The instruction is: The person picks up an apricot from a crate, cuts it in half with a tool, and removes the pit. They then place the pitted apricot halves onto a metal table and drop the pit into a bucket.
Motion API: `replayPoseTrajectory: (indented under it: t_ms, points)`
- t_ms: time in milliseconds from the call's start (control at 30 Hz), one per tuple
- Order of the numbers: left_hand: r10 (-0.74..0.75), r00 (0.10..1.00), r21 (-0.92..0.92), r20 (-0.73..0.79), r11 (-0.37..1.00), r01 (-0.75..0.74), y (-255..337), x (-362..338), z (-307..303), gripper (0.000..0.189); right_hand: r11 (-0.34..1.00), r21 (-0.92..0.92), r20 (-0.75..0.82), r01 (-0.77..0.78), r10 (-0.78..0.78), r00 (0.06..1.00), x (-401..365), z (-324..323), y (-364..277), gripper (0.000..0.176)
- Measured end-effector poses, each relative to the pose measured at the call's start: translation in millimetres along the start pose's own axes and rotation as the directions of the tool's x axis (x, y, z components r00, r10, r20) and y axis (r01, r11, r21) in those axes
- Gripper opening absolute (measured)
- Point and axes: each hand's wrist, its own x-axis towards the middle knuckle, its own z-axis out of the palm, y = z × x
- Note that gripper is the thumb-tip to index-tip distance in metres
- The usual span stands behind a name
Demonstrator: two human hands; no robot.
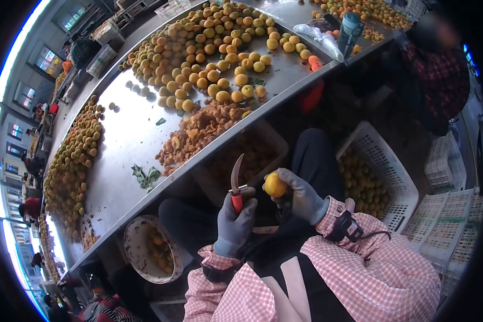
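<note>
In my left hand (235, 222), gloved in grey, is a curved knife (236, 199) with a red handle. Its hooked blade points up, and a small metal piece sticks out beside the handle. My right hand (305, 197), gloved too, has its fingers closed around a yellow-orange round fruit (275, 185). Knife and fruit are apart, both held above my lap. Behind the knife, in shadow under the table edge, is a crate (278, 140) with brownish pieces in it.
A long metal table (129, 129) carries many orange fruits (198, 48) and a heap of brown scraps (198, 129). A white bucket (139, 268) stands at left, a fruit-filled white crate (397, 188) at right. A bottle (350, 33) and another person (434, 70) are beyond.
</note>
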Motion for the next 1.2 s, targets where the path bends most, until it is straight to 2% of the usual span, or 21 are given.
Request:
replayPoseTrajectory:
  t_ms: [67, 100, 133, 200, 233, 367, 433, 467, 533, 567, 633, 667, 733, 767, 833, 933, 1067, 1100, 1133, 1167, 1200]
  points:
    - [-0.043, 0.999, -0.073, 0.003, 0.996, 0.043, 16, 2, 12, 0.031, 0.997, -0.052, -0.04, -0.053, 0.051, 0.998, 1, 7, 3, 0.036]
    - [-0.007, 0.999, 0.045, 0.05, 0.999, 0.005, 15, 4, 11, 0.045, 0.993, -0.102, -0.091, 0.062, -0.072, 0.993, 2, 14, 4, 0.032]
    - [-0.008, 0.999, 0.047, 0.052, 0.999, 0.005, 13, 6, 13, 0.045, 0.972, -0.157, -0.136, 0.174, -0.196, 0.971, 2, 19, 6, 0.029]
    - [0.092, 0.993, 0.05, 0.074, 0.994, -0.096, 12, 10, 19, 0.053, 0.939, -0.23, -0.131, 0.257, -0.292, 0.947, 7, 20, 16, 0.025]
    - [0.014, 0.994, 0.058, 0.106, 0.998, -0.02, 15, 11, 18, 0.059, 0.893, -0.302, -0.12, 0.333, -0.382, 0.916, 8, 20, 20, 0.023]
    - [0.021, 0.993, -0.038, 0.116, 0.999, -0.017, 1, 14, 27, 0.056, 0.882, -0.246, -0.107, 0.403, -0.438, 0.893, 5, 23, 27, 0.017]
    - [-0.074, 0.983, -0.206, 0.167, 0.973, 0.108, -1, 12, 30, 0.058, 0.821, -0.313, -0.101, 0.477, -0.528, 0.843, 1, 31, 25, 0.015]
    - [-0.074, 0.983, -0.205, 0.165, 0.973, 0.108, -1, 12, 32, 0.058, 0.822, -0.311, -0.1, 0.477, -0.527, 0.844, 1, 32, 25, 0.015]
    - [-0.031, 0.98, -0.277, 0.195, 0.957, 0.086, 8, 10, 36, 0.059, 0.562, -0.513, -0.039, 0.649, -0.771, 0.636, 0, 34, 28, 0.013]
    - [-0.033, 0.981, -0.278, 0.19, 0.957, 0.086, 13, 9, 36, 0.059, 0.564, -0.512, -0.037, 0.648, -0.768, 0.639, -1, 34, 26, 0.013]
    - [-0.022, 0.96, -0.418, 0.278, 0.897, 0.142, 20, 7, 36, 0.061, 0.271, -0.637, 0.144, 0.722, -0.878, 0.457, -3, 34, 17, 0.012]
    - [-0.023, 0.961, -0.418, 0.274, 0.898, 0.141, 20, 7, 35, 0.061, 0.273, -0.634, 0.146, 0.723, -0.876, 0.459, -4, 35, 13, 0.012]
    - [-0.003, 0.946, -0.538, 0.325, 0.822, 0.187, 20, 4, 36, 0.061, 0.088, -0.601, 0.301, 0.795, -0.896, 0.327, -6, 36, 5, 0.01]
    - [-0.004, 0.948, -0.54, 0.318, 0.821, 0.185, 20, 3, 36, 0.061, 0.091, -0.598, 0.305, 0.796, -0.893, 0.331, -6, 35, 3, 0.01]
    - [-0.035, 0.931, -0.595, 0.363, 0.76, 0.261, 23, 4, 36, 0.068, -0.063, -0.563, 0.419, 0.824, -0.881, 0.219, -3, 35, -1, 0.01]
    - [-0.082, 0.921, -0.656, 0.381, 0.678, 0.332, 25, 4, 36, 0.066, -0.1, -0.511, 0.468, 0.854, -0.866, 0.178, 6, 32, -3, 0.01]
    - [-0.104, 0.922, -0.599, 0.373, 0.732, 0.325, 16, 8, 26, 0.064, -0.07, -0.532, 0.44, 0.844, -0.874, 0.205, 14, 31, 7, 0.01]
    - [-0.141, 0.939, -0.511, 0.313, 0.809, 0.292, 17, 11, 23, 0.062, 0.361, -0.509, 0.219, 0.781, -0.823, 0.524, 13, 34, 12, 0.011]
    - [-0.168, 0.953, -0.412, 0.25, 0.873, 0.262, 18, 13, 21, 0.06, 0.723, -0.384, 0.024, 0.575, -0.614, 0.789, 13, 35, 14, 0.013]
    - [-0.192, 0.956, -0.343, 0.221, 0.903, 0.26, 12, 16, 17, 0.063, 0.844, -0.295, -0.036, 0.447, -0.477, 0.878, 14, 34, 15, 0.018]
    - [-0.191, 0.955, -0.341, 0.229, 0.903, 0.262, 12, 18, 15, 0.063, 0.842, -0.296, -0.042, 0.45, -0.482, 0.875, 16, 31, 15, 0.018]
